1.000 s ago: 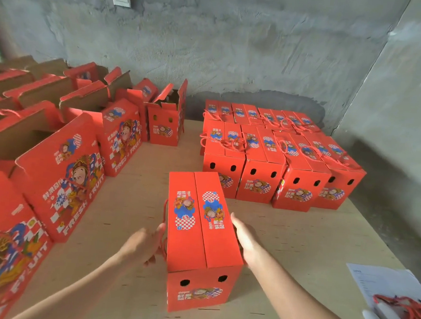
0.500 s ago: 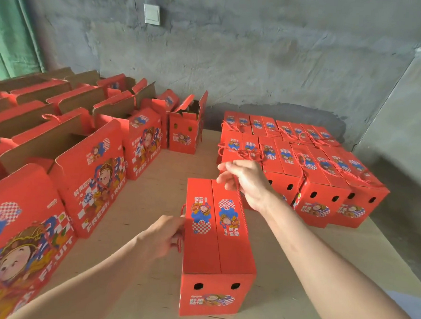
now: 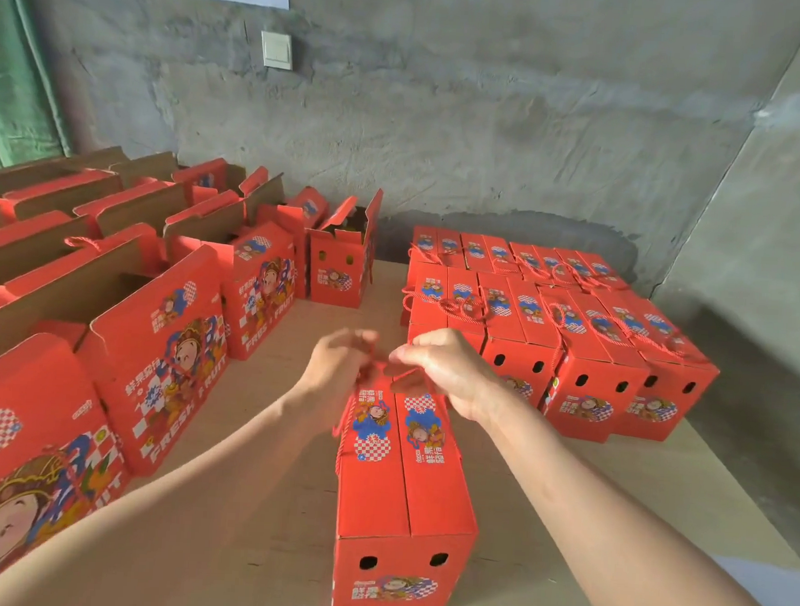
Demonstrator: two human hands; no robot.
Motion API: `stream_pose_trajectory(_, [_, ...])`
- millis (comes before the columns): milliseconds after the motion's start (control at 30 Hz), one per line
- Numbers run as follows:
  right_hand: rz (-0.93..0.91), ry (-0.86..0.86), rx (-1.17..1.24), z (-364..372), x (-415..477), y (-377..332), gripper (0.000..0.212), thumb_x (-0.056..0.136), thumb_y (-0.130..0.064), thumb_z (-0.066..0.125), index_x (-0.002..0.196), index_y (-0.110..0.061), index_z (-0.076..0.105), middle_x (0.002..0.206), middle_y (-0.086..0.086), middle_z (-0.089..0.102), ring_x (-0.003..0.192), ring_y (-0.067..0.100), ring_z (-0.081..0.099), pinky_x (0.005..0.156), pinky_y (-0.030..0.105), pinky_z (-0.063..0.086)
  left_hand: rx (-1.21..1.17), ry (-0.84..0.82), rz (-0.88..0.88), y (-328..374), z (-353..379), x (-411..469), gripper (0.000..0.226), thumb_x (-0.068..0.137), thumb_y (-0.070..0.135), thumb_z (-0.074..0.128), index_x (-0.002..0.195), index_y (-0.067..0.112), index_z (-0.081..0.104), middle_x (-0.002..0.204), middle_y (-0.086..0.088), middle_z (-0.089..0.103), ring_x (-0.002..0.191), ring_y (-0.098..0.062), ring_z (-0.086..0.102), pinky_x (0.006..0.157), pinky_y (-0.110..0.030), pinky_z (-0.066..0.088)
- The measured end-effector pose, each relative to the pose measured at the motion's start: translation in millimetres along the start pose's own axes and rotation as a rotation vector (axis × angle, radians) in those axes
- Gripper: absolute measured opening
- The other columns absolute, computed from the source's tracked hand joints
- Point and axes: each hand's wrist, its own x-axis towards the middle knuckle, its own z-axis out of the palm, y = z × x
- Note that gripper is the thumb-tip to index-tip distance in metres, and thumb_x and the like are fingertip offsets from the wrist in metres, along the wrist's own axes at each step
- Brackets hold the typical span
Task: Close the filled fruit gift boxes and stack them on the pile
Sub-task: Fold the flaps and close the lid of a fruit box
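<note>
Right fingertips [image 3: 402, 355] pinch thin red rope handle [image 3: 340, 437], right hand [image 3: 450, 371] curled. Left hand [image 3: 335, 369] blurred, grip: cannot tell. Both hover mid-frame over far end of closed red cardboard fruit gift box [image 3: 405, 495], lower centre. Pile of closed red boxes [image 3: 551, 321] centre right.

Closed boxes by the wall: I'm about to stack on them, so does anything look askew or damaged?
Nothing stands out. The closed boxes stand upright in rows, lids shut; red cord handles lie loose across their tops.
</note>
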Motion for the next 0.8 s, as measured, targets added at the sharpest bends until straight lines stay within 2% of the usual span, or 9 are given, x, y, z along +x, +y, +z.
stream_pose_trajectory(67, [0.018, -0.024, -0.041, 7, 0, -2, 0.011, 0.087, -0.005, 0.056, 0.087, -0.011, 0.064, 0.083, 0.007, 0.066, 0.078, 0.023, 0.064, 0.066, 0.026, 0.05, 0.176, -0.038, 0.213, 27, 8, 0, 0.039, 0.079, -0.022, 0.03, 0.093, 0.004, 0.057, 0.07, -0.006, 0.065, 0.056, -0.011, 0.062, 0.051, -0.022, 0.048])
stream_pose_trajectory(133, [0.03, -0.028, 0.024, 16, 0, -4, 0.019, 0.084, 0.002, 0.051, 0.088, -0.012, 0.064, 0.084, 0.006, 0.067, 0.083, 0.025, 0.065, 0.074, 0.031, 0.052, 0.554, -0.081, 0.41, 38, 11, -4, 0.041, 0.08, -0.016, 0.036, 0.102, 0.008, 0.061, 0.08, 0.003, 0.068, 0.068, -0.002, 0.065, 0.058, -0.012, 0.049])
stream_pose_trajectory(200, [0.073, -0.046, 0.257, 20, 0, -6, 0.024, 0.08, 0.009, 0.045, 0.08, -0.005, 0.064, 0.064, 0.006, 0.066, 0.066, 0.024, 0.063, 0.066, 0.029, 0.055, 0.913, -0.1, 0.578, 31, 5, -3, 0.039, 0.082, -0.007, 0.044, 0.111, 0.013, 0.063, 0.091, 0.003, 0.069, 0.082, -0.01, 0.065, 0.069, -0.016, 0.048])
stream_pose_trajectory(233, [0.116, -0.042, 0.345, 19, 0, -8, 0.023, 0.082, 0.008, 0.045, 0.076, -0.005, 0.063, 0.053, 0.003, 0.061, 0.057, 0.021, 0.06, 0.061, 0.027, 0.053, 0.988, -0.066, 0.591, 28, -2, -1, 0.035, 0.084, -0.001, 0.05, 0.113, 0.014, 0.063, 0.095, 0.001, 0.07, 0.086, -0.016, 0.064, 0.073, -0.023, 0.048])
stream_pose_trajectory(333, [0.234, 0.069, 0.447, 5, 5, -20, 0.019, 0.09, -0.004, 0.049, 0.073, -0.009, 0.057, 0.044, -0.002, 0.046, 0.037, 0.01, 0.05, 0.052, 0.022, 0.044, 0.945, 0.126, 0.438, 18, -27, 3, 0.021, 0.086, 0.021, 0.062, 0.106, 0.014, 0.065, 0.097, -0.002, 0.068, 0.088, -0.023, 0.062, 0.07, -0.028, 0.044])
stream_pose_trajectory(433, [0.221, 0.16, 0.332, 1, 5, -34, 0.021, 0.089, -0.005, 0.05, 0.069, -0.011, 0.055, 0.046, -0.004, 0.045, 0.037, 0.006, 0.049, 0.055, 0.022, 0.043, 1.02, 0.039, 0.345, -4, -39, -2, 0.017, 0.089, 0.022, 0.058, 0.092, 0.011, 0.07, 0.091, -0.006, 0.07, 0.088, -0.026, 0.065, 0.07, -0.027, 0.044])
stream_pose_trajectory(500, [0.189, 0.205, 0.264, 3, 4, -43, 0.022, 0.087, -0.004, 0.051, 0.067, -0.013, 0.054, 0.039, -0.007, 0.043, 0.037, 0.006, 0.05, 0.056, 0.021, 0.041, 1.021, -0.031, 0.325, -14, -41, -9, 0.018, 0.091, 0.023, 0.057, 0.094, 0.012, 0.071, 0.095, -0.005, 0.07, 0.091, -0.023, 0.064, 0.075, -0.028, 0.046])
stream_pose_trajectory(667, [-0.075, 0.352, 0.129, 3, 1, -73, 0.023, 0.081, -0.002, 0.057, 0.06, -0.008, 0.055, 0.042, -0.004, 0.047, 0.039, 0.008, 0.051, 0.052, 0.02, 0.042, 0.95, -0.034, 0.525, -10, -36, -13, 0.015, 0.091, 0.02, 0.059, 0.097, 0.013, 0.071, 0.095, 0.006, 0.058, 0.092, -0.01, 0.051, 0.075, -0.017, 0.033])
stream_pose_trajectory(800, [-0.187, 0.516, 0.048, -7, 2, -99, 0.03, 0.08, -0.005, 0.057, 0.05, -0.011, 0.051, 0.04, -0.002, 0.048, 0.048, 0.016, 0.052, 0.056, 0.025, 0.038, 0.866, 0.005, 0.725, 0, -28, -19, 0.011, 0.086, 0.008, 0.063, 0.093, 0.005, 0.072, 0.098, 0.002, 0.065, 0.094, -0.013, 0.056, 0.085, -0.023, 0.042])
